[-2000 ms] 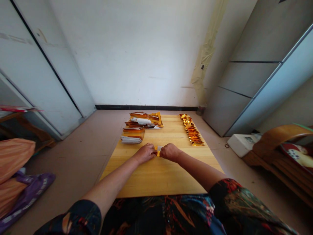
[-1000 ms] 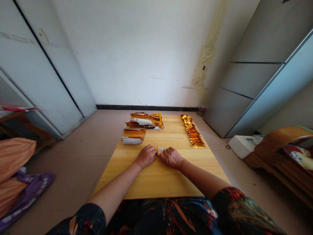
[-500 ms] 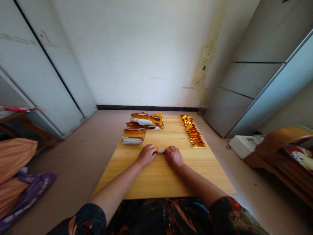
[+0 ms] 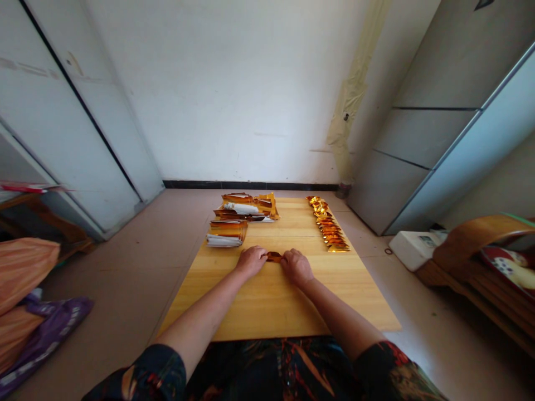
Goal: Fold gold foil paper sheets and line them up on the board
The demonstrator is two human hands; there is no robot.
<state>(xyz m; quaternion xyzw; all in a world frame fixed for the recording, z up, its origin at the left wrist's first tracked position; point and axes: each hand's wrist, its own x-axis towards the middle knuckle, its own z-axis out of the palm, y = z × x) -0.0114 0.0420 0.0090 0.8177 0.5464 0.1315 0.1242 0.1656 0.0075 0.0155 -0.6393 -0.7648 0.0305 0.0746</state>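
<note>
A small piece of gold foil paper [image 4: 275, 256] lies on the wooden board [image 4: 276, 303], pinched from both sides. My left hand [image 4: 251, 260] grips its left end with curled fingers. My right hand [image 4: 296, 265] grips its right end the same way. Only a dark gold strip of the paper shows between the two hands. A stack of gold and white sheets [image 4: 227, 231] sits just beyond my left hand. Along the board's right side runs a row of folded gold pieces [image 4: 329, 230].
More gold paper bundles [image 4: 248, 206] lie at the board's far edge. A white box [image 4: 413, 248] and a wooden chair [image 4: 480, 245] stand on the right. Orange and purple bags [image 4: 29, 301] lie on the floor at left. White cabinets flank both sides.
The paper between my hands showed a white face earlier; now it shows dark gold. Both hands have shifted slightly away from me and stay pressed on the board.
</note>
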